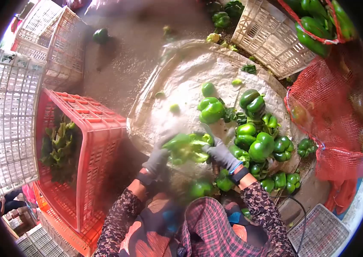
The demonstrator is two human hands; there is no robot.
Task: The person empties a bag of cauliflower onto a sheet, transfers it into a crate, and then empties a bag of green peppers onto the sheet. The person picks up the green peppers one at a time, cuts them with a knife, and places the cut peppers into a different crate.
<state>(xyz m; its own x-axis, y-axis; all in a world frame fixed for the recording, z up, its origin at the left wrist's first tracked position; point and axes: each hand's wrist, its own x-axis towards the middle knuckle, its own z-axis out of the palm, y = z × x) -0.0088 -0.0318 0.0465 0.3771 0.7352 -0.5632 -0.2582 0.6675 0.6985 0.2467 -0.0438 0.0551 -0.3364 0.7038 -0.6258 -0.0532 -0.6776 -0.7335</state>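
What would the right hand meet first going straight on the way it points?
Most likely the cut green pepper directly ahead of the right hand; whether they already touch is hard to tell.

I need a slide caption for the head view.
Gloved left hand and right hand hold opened green pepper over a pale sheet, near whole peppers and a red crate.

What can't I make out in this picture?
All in the head view:
Left hand: grip blurred by haze.
Held pepper: one piece or several, blurred by haze.
Right hand: palm hidden by its back.
Leaves: partly hidden by the red crate.
Red mesh sack: contents veiled by mesh.
Top-right peppers: cut off by edge.
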